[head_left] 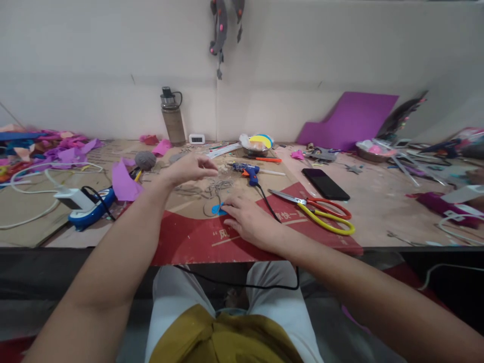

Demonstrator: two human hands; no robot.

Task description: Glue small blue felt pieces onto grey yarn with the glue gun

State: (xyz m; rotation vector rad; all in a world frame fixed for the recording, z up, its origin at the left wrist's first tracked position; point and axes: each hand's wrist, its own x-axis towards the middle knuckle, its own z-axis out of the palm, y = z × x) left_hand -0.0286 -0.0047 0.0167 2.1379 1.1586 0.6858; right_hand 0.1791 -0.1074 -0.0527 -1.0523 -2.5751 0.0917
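Note:
My right hand (249, 222) rests on the red board (181, 237), its fingertips closed on a small blue felt piece (217, 209). A thin grey cord (206, 205) curves up from that piece. Raised over the table to the left, my left hand (191, 169) has its fingers bent together in a pinch; what they hold, if anything, is too small to make out. Loose grey cord (219, 186) lies tangled between the hands. Just beyond it is a blue glue gun (250, 174), its black cable passing near my right hand.
Scissors (313, 209) with red and yellow handles and a black phone (325, 184) lie to the right. A blue power strip (93, 214), grey yarn ball (145, 160) and purple felt (126, 184) are on the left. A bottle (173, 121) stands by the wall.

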